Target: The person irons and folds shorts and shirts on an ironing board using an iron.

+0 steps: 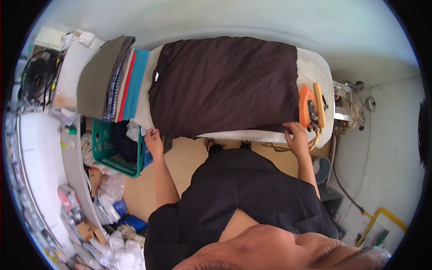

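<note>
A dark brown cloth [226, 86], lightly creased, is spread over the pale padded ironing board [315, 65]. A small white tag shows near its left edge. My left hand [154, 141] is at the cloth's near left corner, fingers bent; whether they grip the fabric is hard to make out. At the near right corner, my right hand [297, 136] has the hem between thumb and forefinger. Just beyond that hand, an orange iron [306, 106] with a wooden handle rests on the board's right end, touching or close to the cloth's right edge.
Folded fabrics [101, 79] are stacked at the board's left end. Below them is a green plastic basket [116, 165] holding dark and white cloth. Metal equipment [344, 104] stands right of the board. A grey bucket [322, 169] and yellow pipe [388, 216] are at right; bags [111, 189] lie lower left.
</note>
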{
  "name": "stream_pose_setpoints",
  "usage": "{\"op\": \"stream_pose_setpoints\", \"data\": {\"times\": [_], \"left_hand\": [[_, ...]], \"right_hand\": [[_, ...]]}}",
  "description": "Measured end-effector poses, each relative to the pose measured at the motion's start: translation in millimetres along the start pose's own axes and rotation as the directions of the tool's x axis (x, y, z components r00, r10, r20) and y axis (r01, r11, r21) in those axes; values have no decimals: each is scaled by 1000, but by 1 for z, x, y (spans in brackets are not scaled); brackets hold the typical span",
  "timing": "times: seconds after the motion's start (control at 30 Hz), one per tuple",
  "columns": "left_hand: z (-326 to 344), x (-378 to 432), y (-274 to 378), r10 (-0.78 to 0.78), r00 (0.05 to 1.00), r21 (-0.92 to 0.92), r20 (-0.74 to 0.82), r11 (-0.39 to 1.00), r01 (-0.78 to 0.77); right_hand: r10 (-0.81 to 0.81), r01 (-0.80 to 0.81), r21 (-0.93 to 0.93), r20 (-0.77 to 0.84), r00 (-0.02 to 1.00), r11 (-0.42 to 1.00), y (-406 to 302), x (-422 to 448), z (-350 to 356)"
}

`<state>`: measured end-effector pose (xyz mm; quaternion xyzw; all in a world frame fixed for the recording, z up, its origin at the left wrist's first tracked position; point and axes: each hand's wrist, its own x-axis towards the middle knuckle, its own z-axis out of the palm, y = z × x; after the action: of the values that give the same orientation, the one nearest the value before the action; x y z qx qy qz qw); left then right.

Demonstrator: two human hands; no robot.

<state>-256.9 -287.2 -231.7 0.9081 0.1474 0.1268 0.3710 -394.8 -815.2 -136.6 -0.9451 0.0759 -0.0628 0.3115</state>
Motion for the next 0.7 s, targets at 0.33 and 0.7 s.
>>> {"op": "stream_pose_setpoints", "data": {"times": [0.33, 0.7], "left_hand": [[23, 50, -35, 147, 952, -13, 270, 989, -149], [13, -1, 4, -327, 857, -526, 398, 684, 505]], "right_hand": [[35, -56, -245, -88, 996, 968, 8, -13, 30], [460, -608, -112, -551, 697, 786, 35, -29, 62]]}}
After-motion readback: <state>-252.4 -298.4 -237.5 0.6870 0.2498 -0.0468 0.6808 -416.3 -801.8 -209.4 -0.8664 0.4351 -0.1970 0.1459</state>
